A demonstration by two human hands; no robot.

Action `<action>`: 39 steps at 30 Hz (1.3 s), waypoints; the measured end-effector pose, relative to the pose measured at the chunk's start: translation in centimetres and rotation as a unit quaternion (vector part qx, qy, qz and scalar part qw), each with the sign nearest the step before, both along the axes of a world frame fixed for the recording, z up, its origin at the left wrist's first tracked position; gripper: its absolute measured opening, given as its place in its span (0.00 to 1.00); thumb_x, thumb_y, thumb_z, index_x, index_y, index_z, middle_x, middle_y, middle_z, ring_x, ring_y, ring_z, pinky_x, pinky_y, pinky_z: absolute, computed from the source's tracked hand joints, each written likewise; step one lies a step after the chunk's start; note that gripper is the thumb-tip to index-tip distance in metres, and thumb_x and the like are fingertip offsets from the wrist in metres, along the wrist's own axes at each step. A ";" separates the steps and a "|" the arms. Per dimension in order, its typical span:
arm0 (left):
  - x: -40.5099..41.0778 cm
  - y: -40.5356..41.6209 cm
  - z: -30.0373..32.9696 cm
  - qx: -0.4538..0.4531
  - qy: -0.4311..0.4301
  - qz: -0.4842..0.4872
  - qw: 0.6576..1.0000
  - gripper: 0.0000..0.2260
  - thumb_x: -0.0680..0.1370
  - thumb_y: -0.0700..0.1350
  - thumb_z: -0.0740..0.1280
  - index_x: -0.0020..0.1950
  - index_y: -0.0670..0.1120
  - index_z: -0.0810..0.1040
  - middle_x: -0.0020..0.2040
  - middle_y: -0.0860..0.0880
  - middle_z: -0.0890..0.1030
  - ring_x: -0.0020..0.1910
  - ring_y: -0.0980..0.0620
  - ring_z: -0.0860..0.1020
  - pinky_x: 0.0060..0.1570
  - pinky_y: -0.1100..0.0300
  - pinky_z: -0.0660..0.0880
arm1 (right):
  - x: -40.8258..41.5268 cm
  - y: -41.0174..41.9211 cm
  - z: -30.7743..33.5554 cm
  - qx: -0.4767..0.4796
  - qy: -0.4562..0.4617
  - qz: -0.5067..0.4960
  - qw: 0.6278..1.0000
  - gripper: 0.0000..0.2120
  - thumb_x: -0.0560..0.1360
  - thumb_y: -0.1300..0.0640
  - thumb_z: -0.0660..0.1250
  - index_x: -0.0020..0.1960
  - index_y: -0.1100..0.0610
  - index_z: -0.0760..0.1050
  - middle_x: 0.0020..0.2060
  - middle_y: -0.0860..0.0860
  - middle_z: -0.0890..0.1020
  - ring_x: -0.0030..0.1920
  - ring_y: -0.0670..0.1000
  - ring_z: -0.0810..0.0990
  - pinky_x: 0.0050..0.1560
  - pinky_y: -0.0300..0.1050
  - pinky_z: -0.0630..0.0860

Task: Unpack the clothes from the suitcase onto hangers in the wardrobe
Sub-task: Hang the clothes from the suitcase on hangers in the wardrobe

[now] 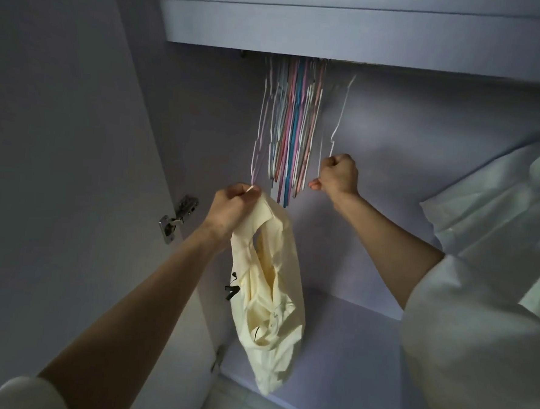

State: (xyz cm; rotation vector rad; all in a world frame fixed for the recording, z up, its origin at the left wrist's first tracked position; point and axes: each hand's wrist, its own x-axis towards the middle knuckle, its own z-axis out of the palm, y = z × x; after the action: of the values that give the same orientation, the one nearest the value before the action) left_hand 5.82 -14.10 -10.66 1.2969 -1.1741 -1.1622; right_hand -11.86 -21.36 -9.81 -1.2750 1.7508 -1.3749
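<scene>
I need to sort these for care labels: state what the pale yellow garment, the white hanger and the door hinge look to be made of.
Pale yellow garment: soft woven or knit cloth, matte; it sags and creases from the left hand.
White hanger: thin, probably coated wire or plastic; a slim bent line above the right hand.
Door hinge: bare metal, shiny with glints.

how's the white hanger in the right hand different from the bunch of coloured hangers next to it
The white hanger hangs apart, to the right, tilted; the coloured hangers hang packed together, straighter down. The right hand grips the white one's lower end; no hand holds the pink, blue and purple bunch. Both are thin, bare of clothes, and hang under the shelf.
</scene>
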 end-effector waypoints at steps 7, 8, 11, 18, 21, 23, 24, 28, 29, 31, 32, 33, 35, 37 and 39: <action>-0.5 1.1 -0.4 0.016 0.038 -0.046 0.998 0.09 0.77 0.40 0.65 0.37 0.48 0.78 0.39 0.48 0.78 0.46 0.48 0.75 0.54 0.53 0.73 | -1.9 3.9 0.3 -0.003 -0.016 -0.031 0.999 0.05 0.79 0.63 0.52 0.50 0.61 0.66 0.38 0.55 0.76 0.24 0.47 0.77 0.31 0.35 0.77; -0.6 1.5 -0.5 0.023 0.042 -0.052 0.998 0.09 0.77 0.40 0.65 0.38 0.48 0.78 0.40 0.47 0.79 0.47 0.48 0.76 0.56 0.52 0.73 | -2.2 4.8 0.2 0.008 -0.019 -0.030 0.999 0.06 0.79 0.61 0.53 0.51 0.61 0.67 0.34 0.53 0.76 0.23 0.47 0.76 0.33 0.38 0.78; -1.2 2.4 -0.9 0.041 0.060 -0.067 0.995 0.06 0.76 0.40 0.67 0.40 0.49 0.79 0.45 0.44 0.79 0.48 0.46 0.76 0.59 0.49 0.73 | -3.1 7.5 -1.3 0.048 -0.004 -0.037 0.998 0.09 0.80 0.56 0.55 0.45 0.61 0.67 0.29 0.51 0.73 0.18 0.45 0.75 0.27 0.35 0.75; -1.8 7.1 -4.3 0.102 0.156 -0.091 0.978 0.05 0.76 0.37 0.65 0.48 0.48 0.75 0.41 0.47 0.78 0.38 0.53 0.78 0.37 0.64 0.75 | -2.8 19.5 -11.0 0.037 -0.132 -0.052 0.989 0.09 0.77 0.69 0.53 0.40 0.60 0.66 0.33 0.52 0.64 0.30 0.50 0.66 0.26 0.42 0.74; -2.2 9.1 -6.1 0.129 0.145 -0.109 0.975 0.08 0.76 0.39 0.65 0.54 0.48 0.73 0.43 0.47 0.78 0.41 0.52 0.77 0.40 0.60 0.73 | -2.3 24.6 -14.2 0.049 -0.157 -0.087 0.983 0.09 0.79 0.69 0.51 0.46 0.61 0.67 0.33 0.53 0.66 0.26 0.49 0.73 0.24 0.34 0.74; -2.7 10.5 -7.0 0.138 0.134 -0.127 0.973 0.08 0.76 0.39 0.66 0.53 0.47 0.73 0.41 0.47 0.77 0.37 0.54 0.78 0.37 0.62 0.74 | -2.0 27.4 -15.8 0.060 -0.163 -0.099 0.980 0.11 0.79 0.68 0.50 0.41 0.61 0.66 0.32 0.52 0.67 0.24 0.47 0.74 0.25 0.34 0.74; -3.1 11.2 -7.4 0.142 0.122 -0.141 0.972 0.08 0.76 0.40 0.67 0.53 0.46 0.73 0.42 0.46 0.77 0.36 0.54 0.78 0.36 0.63 0.75 | -1.9 28.7 -16.5 0.066 -0.170 -0.100 0.978 0.12 0.80 0.68 0.50 0.39 0.60 0.65 0.32 0.53 0.67 0.23 0.46 0.74 0.25 0.35 0.74; -4.6 13.4 -7.5 0.160 0.035 -0.189 0.968 0.33 0.66 0.56 0.74 0.65 0.42 0.68 0.58 0.43 0.78 0.53 0.46 0.79 0.53 0.51 0.77 | -2.3 32.7 -17.1 0.075 -0.199 -0.055 0.976 0.14 0.80 0.66 0.53 0.36 0.59 0.65 0.29 0.54 0.68 0.22 0.45 0.72 0.27 0.39 0.72; -5.0 13.8 -7.3 0.151 0.016 -0.197 0.968 0.35 0.65 0.59 0.74 0.65 0.43 0.68 0.58 0.43 0.78 0.54 0.45 0.79 0.57 0.49 0.76 | -2.4 33.3 -16.9 0.078 -0.203 -0.034 0.976 0.14 0.80 0.65 0.53 0.36 0.59 0.65 0.29 0.54 0.68 0.22 0.45 0.71 0.27 0.39 0.71; -6.1 14.2 -6.8 0.116 -0.007 -0.214 0.970 0.27 0.70 0.59 0.71 0.60 0.43 0.70 0.54 0.44 0.79 0.51 0.46 0.80 0.56 0.52 0.77 | -2.9 34.2 -16.1 0.089 -0.193 0.002 0.977 0.14 0.80 0.64 0.53 0.36 0.60 0.65 0.29 0.54 0.68 0.23 0.45 0.71 0.26 0.37 0.70; -6.6 14.3 -6.5 0.084 -0.017 -0.215 0.973 0.20 0.74 0.57 0.67 0.55 0.43 0.72 0.49 0.45 0.80 0.48 0.48 0.80 0.51 0.57 0.78 | -3.0 34.5 -15.8 0.095 -0.180 0.022 0.979 0.14 0.80 0.64 0.53 0.36 0.60 0.65 0.29 0.54 0.68 0.23 0.45 0.71 0.27 0.37 0.70; -7.1 14.5 -6.1 0.050 -0.025 -0.207 0.977 0.14 0.77 0.53 0.64 0.51 0.43 0.73 0.44 0.47 0.79 0.44 0.50 0.79 0.46 0.63 0.77 | -3.1 34.8 -15.5 0.099 -0.173 0.040 0.979 0.15 0.81 0.63 0.53 0.35 0.59 0.65 0.29 0.54 0.69 0.23 0.45 0.72 0.27 0.37 0.70; -8.0 14.9 -5.3 -0.014 -0.032 -0.171 0.985 0.08 0.81 0.46 0.58 0.50 0.43 0.72 0.39 0.51 0.75 0.39 0.56 0.75 0.36 0.73 0.73 | -3.5 35.1 -14.5 0.123 -0.174 0.074 0.974 0.15 0.81 0.62 0.54 0.35 0.59 0.67 0.29 0.54 0.71 0.24 0.46 0.74 0.29 0.38 0.71; -8.6 15.3 -4.5 -0.062 -0.045 -0.153 0.985 0.06 0.81 0.42 0.57 0.50 0.43 0.73 0.37 0.53 0.73 0.37 0.59 0.71 0.32 0.77 0.69 | -4.1 35.0 -13.6 0.160 -0.165 0.099 0.968 0.14 0.80 0.61 0.55 0.37 0.58 0.71 0.31 0.54 0.75 0.28 0.47 0.76 0.31 0.37 0.73; -9.0 15.7 -3.7 -0.089 -0.062 -0.173 0.979 0.07 0.82 0.42 0.57 0.49 0.44 0.73 0.37 0.53 0.73 0.38 0.58 0.71 0.36 0.74 0.69 | -4.9 34.6 -12.6 0.194 -0.127 0.114 0.966 0.11 0.79 0.60 0.59 0.40 0.56 0.75 0.35 0.51 0.77 0.34 0.47 0.76 0.36 0.37 0.72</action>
State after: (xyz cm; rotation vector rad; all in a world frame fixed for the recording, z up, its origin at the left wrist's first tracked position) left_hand -3.19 1.59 -14.35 1.0670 -1.6068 -1.2013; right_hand -16.79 13.25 -22.40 -0.9989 1.5455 -0.9589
